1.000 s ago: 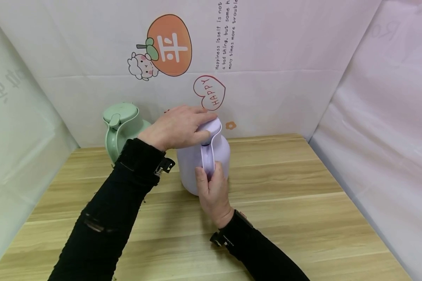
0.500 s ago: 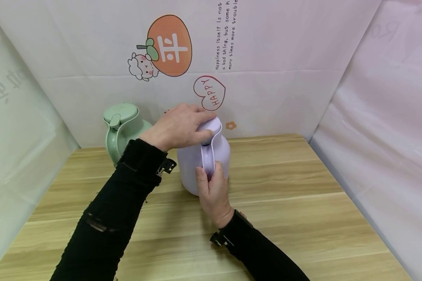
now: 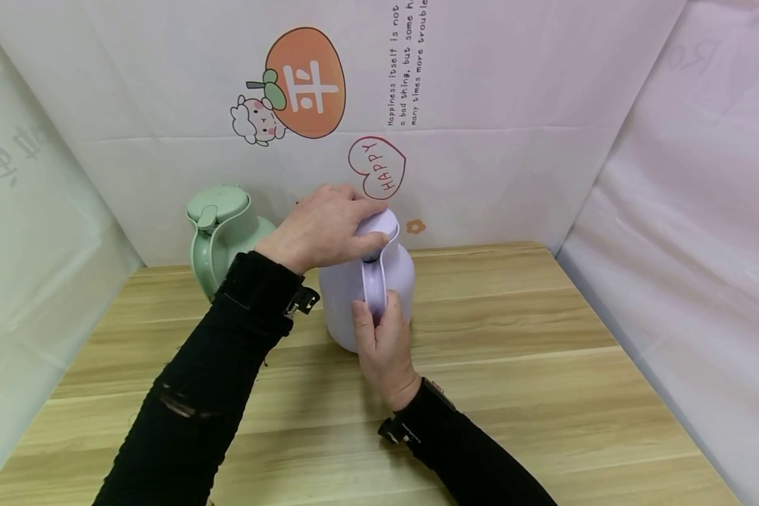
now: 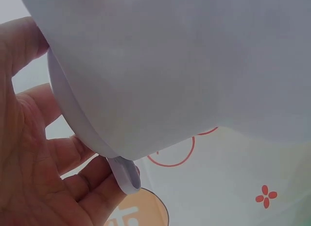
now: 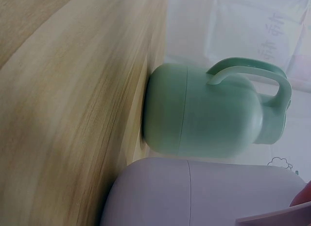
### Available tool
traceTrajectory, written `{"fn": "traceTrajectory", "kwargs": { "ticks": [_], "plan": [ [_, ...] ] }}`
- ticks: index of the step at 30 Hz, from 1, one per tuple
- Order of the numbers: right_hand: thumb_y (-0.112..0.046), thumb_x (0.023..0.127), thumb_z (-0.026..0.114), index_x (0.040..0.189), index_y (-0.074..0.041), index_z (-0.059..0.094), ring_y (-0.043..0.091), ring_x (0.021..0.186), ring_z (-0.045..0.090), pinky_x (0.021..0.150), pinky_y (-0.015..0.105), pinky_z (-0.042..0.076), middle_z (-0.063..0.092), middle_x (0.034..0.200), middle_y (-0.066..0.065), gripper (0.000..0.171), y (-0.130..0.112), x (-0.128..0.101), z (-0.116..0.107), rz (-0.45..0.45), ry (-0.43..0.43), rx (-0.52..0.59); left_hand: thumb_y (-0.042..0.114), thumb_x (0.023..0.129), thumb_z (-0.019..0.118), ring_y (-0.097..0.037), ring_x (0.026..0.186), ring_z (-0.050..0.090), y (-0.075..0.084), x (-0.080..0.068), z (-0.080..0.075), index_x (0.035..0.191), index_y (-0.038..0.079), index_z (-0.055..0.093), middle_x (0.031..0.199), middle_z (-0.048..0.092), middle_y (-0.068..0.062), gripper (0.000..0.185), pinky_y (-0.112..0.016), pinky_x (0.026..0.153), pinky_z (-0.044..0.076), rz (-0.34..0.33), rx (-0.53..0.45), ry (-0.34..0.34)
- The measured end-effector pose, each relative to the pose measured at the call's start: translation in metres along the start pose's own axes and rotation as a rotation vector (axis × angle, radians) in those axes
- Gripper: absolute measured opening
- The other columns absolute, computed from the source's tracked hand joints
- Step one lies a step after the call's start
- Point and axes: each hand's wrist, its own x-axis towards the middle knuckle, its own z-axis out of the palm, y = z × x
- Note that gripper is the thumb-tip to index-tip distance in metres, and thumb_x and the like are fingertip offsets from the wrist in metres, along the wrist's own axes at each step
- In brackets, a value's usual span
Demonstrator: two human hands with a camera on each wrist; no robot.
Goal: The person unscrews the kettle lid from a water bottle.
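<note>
The lilac jug (image 3: pixel 367 295) is standing upright on the worktop (image 3: pixel 512 365), near the middle and a little toward the far edge, with its handle (image 3: pixel 374 284) turned straight back to six o'clock, at the person. Nearest in, the right hand (image 3: pixel 384 344) is coming up from six o'clock and wrapping its fingers and thumb round the lower run of that handle, so this grip is closing on the jug from the near side. Above it, the left hand (image 3: pixel 321 228) is reaching in from about eight o'clock and lying over the lid (image 3: pixel 379 225), fingers curled round the lid's rim; the left wrist view is showing the fingers (image 4: pixel 73 187) cupping the pale rim and a small tab (image 4: pixel 127 175) on it. The jug's long axis is running vertically, so the lid is sitting directly above the handle grip, and the left hand is the nearer one to it.

Beyond, at roughly ten o'clock from the lilac jug, a green jug (image 3: pixel 221 232) is standing upright against the back wall, just beside the lilac one but, as the right wrist view is suggesting, with a thin gap between them. Farther still, the printed backdrop (image 3: pixel 481 105) is hanging behind both.
</note>
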Motion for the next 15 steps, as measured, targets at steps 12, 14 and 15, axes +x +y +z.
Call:
{"fn": "traceTrajectory", "kwargs": {
  "ticks": [12, 14, 15],
  "plan": [
    [-0.044, 0.109, 0.050, 0.108, 0.002, 0.052, 0.025, 0.077, 0.061, 0.066, 0.036, 0.050, 0.060, 0.088, 0.015, 0.046, 0.0004, 0.0002, 0.0004, 0.012, -0.007, 0.007, 0.063, 0.096, 0.054, -0.029, 0.108, 0.055, 0.0028, 0.0007, 0.0009, 0.146, 0.029, 0.061, 0.124, 0.064, -0.009, 0.061, -0.044, 0.088, 0.047, -0.031, 0.071, 0.010],
    [-0.044, 0.110, 0.050, 0.108, 0.003, 0.051, 0.025, 0.077, 0.061, 0.065, 0.036, 0.050, 0.059, 0.088, 0.015, 0.046, 0.0007, 0.0001, 0.0005, 0.011, -0.007, 0.006, 0.065, 0.096, 0.054, -0.029, 0.105, 0.054, 0.0034, 0.0008, 0.0017, 0.146, 0.028, 0.061, 0.121, 0.063, -0.010, 0.062, -0.044, 0.089, 0.047, -0.033, 0.088, 0.015],
    [-0.043, 0.110, 0.050, 0.108, 0.003, 0.051, 0.025, 0.076, 0.060, 0.065, 0.036, 0.050, 0.059, 0.087, 0.014, 0.046, 0.0007, 0.0001, 0.0005, 0.011, -0.008, 0.008, 0.065, 0.096, 0.054, -0.029, 0.104, 0.054, 0.0037, 0.0008, 0.0021, 0.146, 0.028, 0.061, 0.120, 0.063, -0.010, 0.063, -0.044, 0.089, 0.046, -0.033, 0.093, 0.017]
  ]
}}
